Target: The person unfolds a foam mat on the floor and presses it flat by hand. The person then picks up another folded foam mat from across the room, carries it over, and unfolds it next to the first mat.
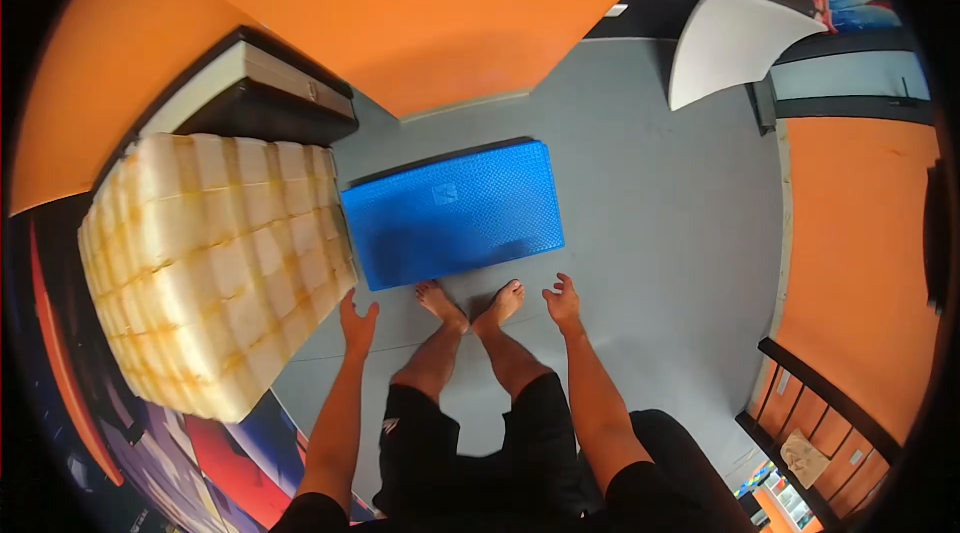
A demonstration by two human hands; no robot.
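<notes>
Guess I'm targeting the 12 o'clock blue slab, left hand and right hand wide, empty, probably needing both ends.

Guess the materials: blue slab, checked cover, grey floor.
Blue slab: probably moulded plastic, maybe dense foam; fine regular surface texture, straight edges.
Checked cover: likely fabric, soft matte finish; it puckers along the check lines.
Grey floor: smooth, low sheen; vinyl or coated concrete, can't tell. A thin straight line could be a seam.
</notes>
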